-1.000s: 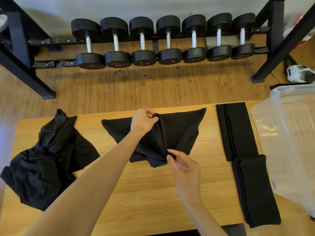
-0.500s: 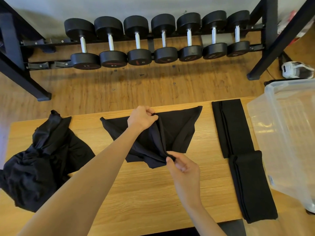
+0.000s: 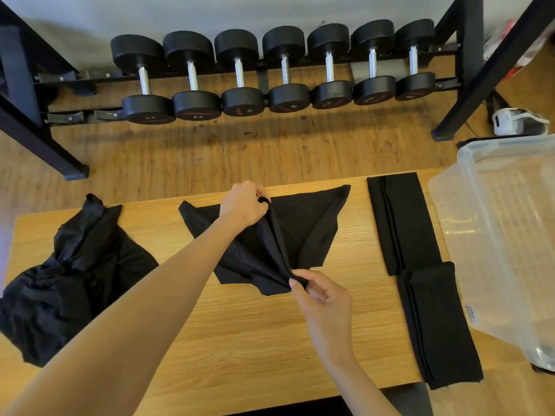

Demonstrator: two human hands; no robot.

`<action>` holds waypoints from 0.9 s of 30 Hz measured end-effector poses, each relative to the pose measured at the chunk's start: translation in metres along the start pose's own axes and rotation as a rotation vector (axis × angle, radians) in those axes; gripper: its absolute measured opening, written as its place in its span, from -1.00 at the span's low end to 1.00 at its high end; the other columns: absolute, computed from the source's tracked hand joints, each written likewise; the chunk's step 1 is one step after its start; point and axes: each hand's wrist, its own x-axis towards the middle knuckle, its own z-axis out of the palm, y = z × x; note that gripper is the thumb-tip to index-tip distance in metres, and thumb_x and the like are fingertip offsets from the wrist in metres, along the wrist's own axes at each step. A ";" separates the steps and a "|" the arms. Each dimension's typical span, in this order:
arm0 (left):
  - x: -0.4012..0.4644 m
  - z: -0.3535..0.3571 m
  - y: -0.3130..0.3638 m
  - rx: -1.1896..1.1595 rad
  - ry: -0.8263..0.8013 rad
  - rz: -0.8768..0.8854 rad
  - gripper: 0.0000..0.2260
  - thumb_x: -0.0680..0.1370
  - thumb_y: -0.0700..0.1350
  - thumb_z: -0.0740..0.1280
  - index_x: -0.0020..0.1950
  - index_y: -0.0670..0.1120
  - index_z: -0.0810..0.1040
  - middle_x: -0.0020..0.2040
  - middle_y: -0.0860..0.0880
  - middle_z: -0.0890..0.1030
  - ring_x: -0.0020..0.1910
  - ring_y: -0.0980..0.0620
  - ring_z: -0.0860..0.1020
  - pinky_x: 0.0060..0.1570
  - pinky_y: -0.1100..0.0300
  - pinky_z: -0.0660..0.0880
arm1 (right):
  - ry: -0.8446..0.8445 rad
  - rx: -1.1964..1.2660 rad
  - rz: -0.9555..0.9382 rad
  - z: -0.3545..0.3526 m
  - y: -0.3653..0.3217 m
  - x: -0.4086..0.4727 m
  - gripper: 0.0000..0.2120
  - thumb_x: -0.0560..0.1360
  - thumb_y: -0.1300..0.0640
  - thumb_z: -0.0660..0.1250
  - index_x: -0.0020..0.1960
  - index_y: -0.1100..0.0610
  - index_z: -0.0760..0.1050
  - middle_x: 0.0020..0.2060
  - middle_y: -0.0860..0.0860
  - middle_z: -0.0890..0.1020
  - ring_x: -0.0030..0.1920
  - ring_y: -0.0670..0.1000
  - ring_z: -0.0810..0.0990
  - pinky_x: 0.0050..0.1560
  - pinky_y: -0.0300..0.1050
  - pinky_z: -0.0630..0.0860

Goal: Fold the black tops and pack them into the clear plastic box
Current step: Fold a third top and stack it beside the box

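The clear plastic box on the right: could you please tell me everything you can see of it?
The clear plastic box is a translucent, colourless tub with a thick rolled rim and rounded corners. It looks tipped, its open mouth facing the camera. It lies at the right end of the wooden table, overhanging the edge. It looks empty. A small label shows low on its near wall. Two folded black tops lie just beside it; neither hand touches it.

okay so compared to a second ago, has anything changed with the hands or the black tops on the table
Hardly anything. The left hand still pinches the far end of a raised fold in the black top, and the right hand still pinches the near end; neither has let go or shifted noticeably. The crumpled pile, the two folded tops and the clear plastic box lie as before; only the camera drifted.
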 end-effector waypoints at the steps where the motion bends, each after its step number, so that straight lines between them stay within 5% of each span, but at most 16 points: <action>1: -0.001 -0.003 0.001 0.000 0.013 0.022 -0.83 0.56 -0.20 0.33 0.09 -0.05 0.66 0.02 -0.01 0.56 -0.03 0.03 0.53 -0.12 0.19 0.46 | 0.005 0.003 -0.004 0.000 0.000 -0.001 -0.83 0.48 0.31 0.43 0.01 0.10 0.67 -0.44 -0.25 0.58 -0.27 -0.23 0.58 -0.07 -0.40 0.48; 8: -0.020 -0.054 0.014 -0.041 0.186 0.106 -0.87 0.52 -0.21 0.35 -0.07 -0.03 0.68 -0.10 0.07 0.58 -0.09 0.10 0.53 -0.08 0.24 0.43 | 0.005 0.046 -0.047 -0.006 -0.005 -0.006 -0.81 0.46 0.31 0.44 -0.01 0.07 0.68 -0.34 -0.18 0.66 -0.17 -0.17 0.64 0.02 -0.33 0.53; 15: -0.057 -0.108 0.029 -0.084 0.332 0.198 -0.87 0.51 -0.21 0.36 -0.10 -0.02 0.69 -0.17 0.14 0.58 -0.15 0.22 0.51 -0.19 0.51 0.31 | 0.010 0.098 -0.169 -0.013 -0.026 -0.010 -0.79 0.48 0.35 0.40 0.00 0.08 0.66 -0.11 -0.12 0.72 0.01 -0.13 0.67 0.08 -0.31 0.54; 18: -0.075 -0.127 0.035 -0.117 0.385 0.206 -0.86 0.49 -0.21 0.36 -0.12 -0.02 0.70 -0.15 0.11 0.63 -0.10 0.20 0.54 -0.11 0.45 0.39 | 0.016 0.143 -0.218 -0.021 -0.039 -0.008 -0.79 0.48 0.38 0.38 0.00 0.12 0.65 -0.09 -0.10 0.71 0.02 -0.11 0.66 0.06 -0.30 0.55; 22: -0.101 -0.149 0.043 -0.158 0.459 0.226 -0.84 0.49 -0.22 0.35 -0.11 -0.01 0.71 -0.15 0.09 0.66 -0.06 0.15 0.60 -0.02 0.26 0.52 | 0.022 0.168 -0.311 -0.030 -0.062 -0.007 -0.80 0.49 0.37 0.37 -0.03 0.11 0.64 -0.13 -0.05 0.71 -0.02 -0.09 0.67 0.01 -0.31 0.54; 27: -0.132 -0.175 0.056 -0.213 0.533 0.261 -0.87 0.52 -0.24 0.35 -0.13 -0.08 0.69 -0.16 0.07 0.67 -0.22 0.19 0.64 -0.22 0.41 0.55 | 0.056 0.124 -0.463 -0.039 -0.093 -0.008 -0.77 0.48 0.37 0.37 -0.11 0.03 0.58 -0.31 -0.13 0.62 -0.23 -0.22 0.58 -0.18 -0.42 0.44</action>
